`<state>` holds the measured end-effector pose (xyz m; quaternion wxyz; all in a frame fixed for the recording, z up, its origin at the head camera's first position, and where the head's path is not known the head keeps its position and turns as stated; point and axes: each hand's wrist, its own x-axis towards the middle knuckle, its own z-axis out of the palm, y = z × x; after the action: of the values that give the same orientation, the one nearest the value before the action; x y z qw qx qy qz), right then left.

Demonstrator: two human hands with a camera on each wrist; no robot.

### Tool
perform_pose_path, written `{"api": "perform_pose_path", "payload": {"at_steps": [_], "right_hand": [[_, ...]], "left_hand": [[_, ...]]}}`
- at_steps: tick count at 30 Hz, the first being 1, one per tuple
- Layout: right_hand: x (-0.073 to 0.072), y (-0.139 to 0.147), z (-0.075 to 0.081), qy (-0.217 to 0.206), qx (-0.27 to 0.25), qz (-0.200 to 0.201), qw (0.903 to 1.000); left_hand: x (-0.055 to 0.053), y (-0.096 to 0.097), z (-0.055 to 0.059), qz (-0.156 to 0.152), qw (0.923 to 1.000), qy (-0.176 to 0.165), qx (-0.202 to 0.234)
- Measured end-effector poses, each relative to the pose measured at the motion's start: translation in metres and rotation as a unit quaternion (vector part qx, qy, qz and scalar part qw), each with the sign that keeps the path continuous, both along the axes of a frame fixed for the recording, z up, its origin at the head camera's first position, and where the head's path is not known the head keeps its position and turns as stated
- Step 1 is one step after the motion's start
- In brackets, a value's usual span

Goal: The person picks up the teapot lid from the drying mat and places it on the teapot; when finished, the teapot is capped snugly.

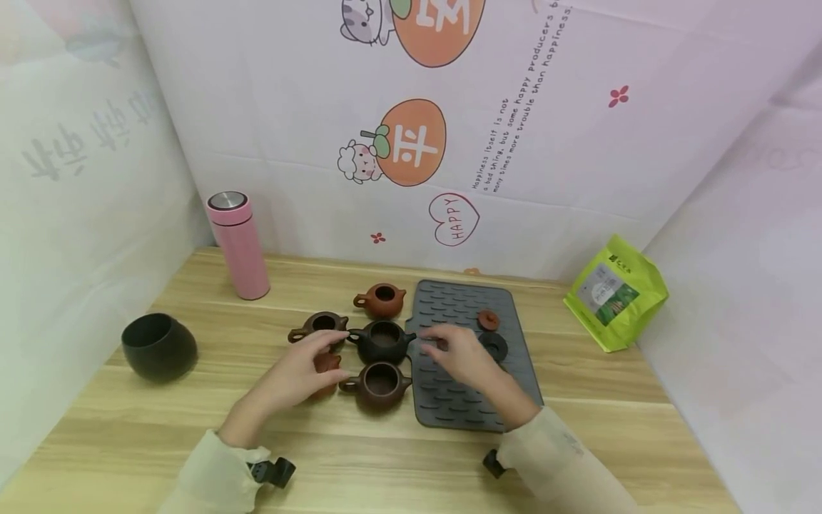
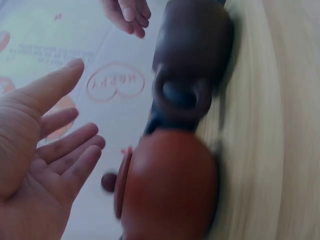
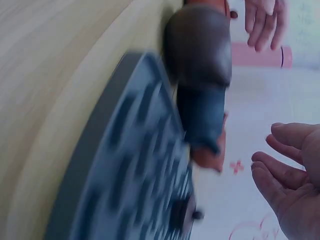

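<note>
Several small clay teapots stand close together in the head view. A black teapot (image 1: 383, 350) without its lid is in the middle, and a lidless dark brown teapot (image 1: 379, 392) is in front of it. My left hand (image 1: 298, 371), fingers spread, hovers over a reddish teapot (image 2: 170, 185) that wears its lid (image 2: 120, 185). My right hand (image 1: 464, 357) is over the mat beside the black teapot's spout, its fingers loosely bent around nothing. Behind are a brown teapot (image 1: 330, 320) and a red-brown teapot (image 1: 383, 305), both uncovered.
On the grey ridged mat (image 1: 449, 410) lie a reddish lid (image 1: 488, 319) and a black lid (image 1: 493, 347). A dark round pot (image 1: 160, 357) and a pink flask (image 1: 240, 250) stand left. Far right is a green packet (image 1: 616, 293).
</note>
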<state>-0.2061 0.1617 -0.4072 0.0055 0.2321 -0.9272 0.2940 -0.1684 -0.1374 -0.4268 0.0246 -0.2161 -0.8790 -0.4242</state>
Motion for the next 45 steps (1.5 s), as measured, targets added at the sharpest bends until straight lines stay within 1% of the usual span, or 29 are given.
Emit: {"api": "perform_pose_path", "payload": {"at_steps": [2,6,9,12,16,20,25,30,32,34,39,45], "right_hand": [[0.0,0.015,-0.003,-0.002,0.011,-0.019,0.9998],[-0.001,0.043,-0.007,-0.003,0.031,-0.049,0.9983],[0.0,0.063,-0.009,0.01,0.038,-0.058,0.9976],[0.0,0.083,-0.013,0.014,0.039,-0.063,0.9972],[0.003,0.104,-0.019,-0.015,0.039,-0.075,0.9963],[0.007,0.117,-0.025,-0.041,0.037,-0.082,0.995],[0.012,0.123,-0.03,-0.057,0.039,-0.092,0.9933],[0.014,0.123,-0.034,-0.07,0.036,-0.117,0.9901],[0.014,0.122,-0.034,-0.073,0.032,-0.117,0.9899],[0.015,0.121,-0.034,-0.073,0.029,-0.114,0.9904],[0.013,0.115,-0.029,-0.065,0.019,-0.091,0.9936],[0.012,0.092,-0.016,-0.06,0.009,-0.069,0.9958]], "left_hand": [[-0.001,0.009,-0.001,-0.015,0.9997,-0.011,-0.015],[-0.002,0.024,-0.005,-0.031,0.9973,-0.04,-0.053],[-0.002,0.033,-0.01,-0.039,0.9956,-0.046,-0.072],[-0.004,0.039,-0.014,-0.047,0.9952,-0.042,-0.076],[-0.004,0.043,-0.017,-0.052,0.9943,-0.042,-0.084],[-0.005,0.045,-0.019,-0.052,0.9928,-0.042,-0.1],[-0.005,0.045,-0.022,-0.044,0.9916,-0.045,-0.113],[-0.004,0.044,-0.021,-0.052,0.9929,-0.044,-0.097],[-0.003,0.044,-0.022,-0.053,0.9935,-0.043,-0.091],[-0.003,0.044,-0.023,-0.053,0.9937,-0.042,-0.09],[-0.003,0.044,-0.024,-0.05,0.9942,-0.044,-0.085],[-0.003,0.044,-0.026,-0.048,0.9939,-0.048,-0.087]]}}
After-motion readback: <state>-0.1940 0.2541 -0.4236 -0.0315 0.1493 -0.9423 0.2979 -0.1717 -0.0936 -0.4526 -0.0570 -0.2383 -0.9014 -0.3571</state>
